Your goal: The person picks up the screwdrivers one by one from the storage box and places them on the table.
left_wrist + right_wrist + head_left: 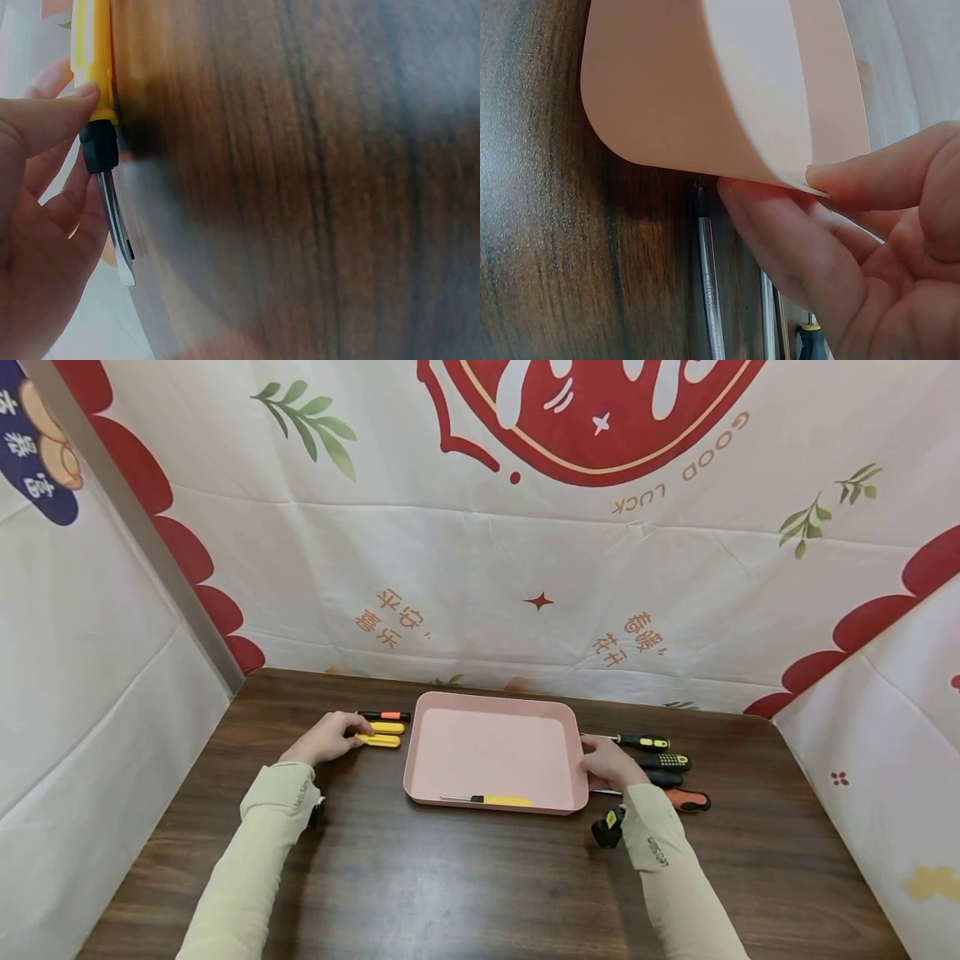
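My left hand (326, 739) pinches a yellow-handled screwdriver (380, 741) between thumb and fingers, left of a pink tray (495, 693). In the left wrist view this screwdriver (93, 60) has a black collar and a flat metal blade. Just behind it lies another yellow screwdriver (387, 727), and farther back a black one with an orange band (392, 716). My right hand (609, 762) grips the tray's right wall, thumb inside and fingers outside; the right wrist view shows the tray's corner (652, 97) close up. Inside the tray, a yellow-and-black screwdriver (504, 800) lies along the front wall.
Right of the tray lie several screwdrivers, among them a black-and-yellow one (643, 742) and an orange-and-black one (688, 800), partly behind my right hand and sleeve. Printed cloth (480, 568) hangs along the back and sides of the brown wooden table (465, 885).
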Demonstrator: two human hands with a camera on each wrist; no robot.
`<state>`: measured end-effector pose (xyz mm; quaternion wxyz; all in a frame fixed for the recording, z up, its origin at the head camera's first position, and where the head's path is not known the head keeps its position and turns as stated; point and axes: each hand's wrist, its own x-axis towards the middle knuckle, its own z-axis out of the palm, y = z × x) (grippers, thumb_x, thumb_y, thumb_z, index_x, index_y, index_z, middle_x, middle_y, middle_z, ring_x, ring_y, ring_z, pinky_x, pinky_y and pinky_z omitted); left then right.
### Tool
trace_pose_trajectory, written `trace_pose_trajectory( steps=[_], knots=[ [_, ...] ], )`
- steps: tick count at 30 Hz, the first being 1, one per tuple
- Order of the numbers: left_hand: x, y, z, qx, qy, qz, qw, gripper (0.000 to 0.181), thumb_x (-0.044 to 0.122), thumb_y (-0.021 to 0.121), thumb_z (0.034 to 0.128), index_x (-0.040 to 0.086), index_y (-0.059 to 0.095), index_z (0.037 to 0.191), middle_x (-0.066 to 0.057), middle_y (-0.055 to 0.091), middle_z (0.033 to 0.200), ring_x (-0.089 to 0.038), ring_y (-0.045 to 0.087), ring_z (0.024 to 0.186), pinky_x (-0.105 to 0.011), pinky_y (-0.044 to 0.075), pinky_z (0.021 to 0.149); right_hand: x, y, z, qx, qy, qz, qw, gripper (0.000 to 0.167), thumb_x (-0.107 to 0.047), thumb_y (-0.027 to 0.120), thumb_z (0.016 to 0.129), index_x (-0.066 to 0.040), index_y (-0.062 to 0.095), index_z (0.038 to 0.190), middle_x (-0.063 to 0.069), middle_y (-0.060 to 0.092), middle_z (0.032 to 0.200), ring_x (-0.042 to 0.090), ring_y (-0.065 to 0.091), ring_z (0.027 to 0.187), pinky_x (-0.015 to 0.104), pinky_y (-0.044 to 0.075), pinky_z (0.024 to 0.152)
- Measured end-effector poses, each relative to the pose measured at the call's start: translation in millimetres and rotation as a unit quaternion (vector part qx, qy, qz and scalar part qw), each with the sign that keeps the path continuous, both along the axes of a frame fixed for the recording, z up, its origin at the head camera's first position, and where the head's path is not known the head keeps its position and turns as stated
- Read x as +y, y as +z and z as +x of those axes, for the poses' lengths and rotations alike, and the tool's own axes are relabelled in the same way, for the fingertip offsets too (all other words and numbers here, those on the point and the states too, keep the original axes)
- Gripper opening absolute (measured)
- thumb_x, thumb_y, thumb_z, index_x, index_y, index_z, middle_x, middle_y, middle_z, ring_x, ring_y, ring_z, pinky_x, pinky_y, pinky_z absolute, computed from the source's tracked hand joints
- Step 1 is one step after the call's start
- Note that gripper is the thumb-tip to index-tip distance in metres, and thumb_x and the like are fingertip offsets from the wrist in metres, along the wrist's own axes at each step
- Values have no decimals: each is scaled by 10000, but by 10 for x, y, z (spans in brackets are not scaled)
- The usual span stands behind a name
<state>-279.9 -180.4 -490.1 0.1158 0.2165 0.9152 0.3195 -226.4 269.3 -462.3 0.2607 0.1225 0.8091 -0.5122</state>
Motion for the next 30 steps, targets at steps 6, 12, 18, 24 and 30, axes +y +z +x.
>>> trace_pose_trajectory(
  steps=[6,12,18,24,30],
  knots=[
    [-5,-39,-7,150,-63,54,9999,169,-63,586,811,32,665,926,-101,644,918,-245,574,888,-421,480,793,3,-4,-2,12,21,11,10000,683,90,409,798,18,157,1429,292,525,1131,270,651,733,390,552,633],
    [-3,-52,-1,172,-25,109,9998,168,-61,585,812,30,669,926,-104,646,915,-242,578,875,-413,486,775,-2,8,-2,-10,12,76,10000,684,86,410,800,18,152,1430,285,540,1111,266,651,729,386,552,631],
    [10,-55,18,187,-43,151,9997,163,-55,584,819,12,668,941,-117,650,932,-257,585,898,-414,490,783,-4,-9,-6,27,3,80,10000,685,88,411,792,10,171,1429,263,562,1082,249,652,714,379,553,622],
    [28,-48,37,186,13,98,9998,156,-53,585,821,9,663,942,-114,648,930,-251,581,892,-414,490,789,-3,-20,-3,90,4,100,9999,666,85,408,802,20,180,1424,248,581,1046,242,653,699,374,553,615],
    [44,-75,36,238,83,108,9996,166,-42,588,824,11,659,965,-122,644,951,-264,580,915,-423,487,806,-3,-11,2,90,-11,125,9999,669,86,407,798,21,180,1424,236,592,1029,225,650,676,368,552,604]
  ],
)
